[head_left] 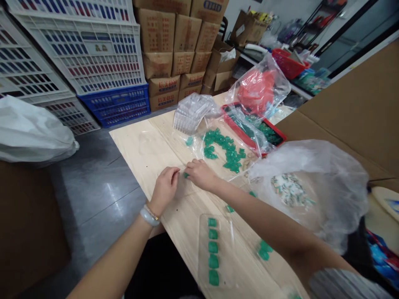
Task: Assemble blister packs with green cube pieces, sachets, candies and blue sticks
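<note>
The tabletop [183,220] looks like smooth wood, the tray [225,250] glossy clear plastic, the boxes [156,31] matt cardboard.

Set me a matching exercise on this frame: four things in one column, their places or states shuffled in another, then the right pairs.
Things
1. Left hand
2. Long clear tray
3. Blue crate
4. Red tray

Places or states
A. On the floor, beneath a white crate
B. Partly covered by clear plastic
C. Has a bangle at its wrist
D. Holds five green pieces in a row

Pairs: 1-C, 2-D, 3-A, 4-B
</note>
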A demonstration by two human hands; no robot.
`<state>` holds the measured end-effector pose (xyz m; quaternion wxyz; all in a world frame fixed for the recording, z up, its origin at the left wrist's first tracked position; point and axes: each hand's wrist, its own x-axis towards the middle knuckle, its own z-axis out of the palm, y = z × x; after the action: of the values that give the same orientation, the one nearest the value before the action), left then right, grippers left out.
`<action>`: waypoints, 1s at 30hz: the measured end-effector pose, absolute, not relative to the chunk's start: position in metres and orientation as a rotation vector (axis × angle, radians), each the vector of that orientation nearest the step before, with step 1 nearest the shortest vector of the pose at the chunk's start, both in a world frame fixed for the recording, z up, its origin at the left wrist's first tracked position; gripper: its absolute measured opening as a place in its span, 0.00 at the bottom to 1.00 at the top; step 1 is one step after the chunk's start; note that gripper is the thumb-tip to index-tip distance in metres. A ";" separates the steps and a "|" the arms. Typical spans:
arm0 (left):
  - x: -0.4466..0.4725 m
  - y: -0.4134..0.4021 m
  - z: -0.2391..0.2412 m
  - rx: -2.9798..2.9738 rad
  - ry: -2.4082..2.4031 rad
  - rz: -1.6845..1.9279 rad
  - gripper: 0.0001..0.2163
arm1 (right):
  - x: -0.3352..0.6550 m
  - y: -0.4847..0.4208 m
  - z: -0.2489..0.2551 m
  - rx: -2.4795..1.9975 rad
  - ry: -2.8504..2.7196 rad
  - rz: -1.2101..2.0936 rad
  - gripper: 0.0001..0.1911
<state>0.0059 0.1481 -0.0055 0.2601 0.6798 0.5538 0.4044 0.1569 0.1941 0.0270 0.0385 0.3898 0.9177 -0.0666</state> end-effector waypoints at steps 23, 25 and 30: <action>0.121 0.285 0.019 2.398 1.515 0.462 0.08 | 0.258 0.283 -0.001 2.253 2.557 -0.509 0.11; 0.126 0.289 0.009 2.401 1.534 0.431 0.06 | 0.260 0.290 -0.008 2.227 2.582 -0.608 0.10; 0.121 0.287 0.009 2.410 1.526 0.366 0.08 | 0.270 0.277 -0.007 2.691 2.322 -1.511 0.07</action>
<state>0.1208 0.2873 0.0092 0.1326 0.8306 0.5259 0.1263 0.2700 0.2766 -0.0070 -0.3524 0.6520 0.5627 -0.3661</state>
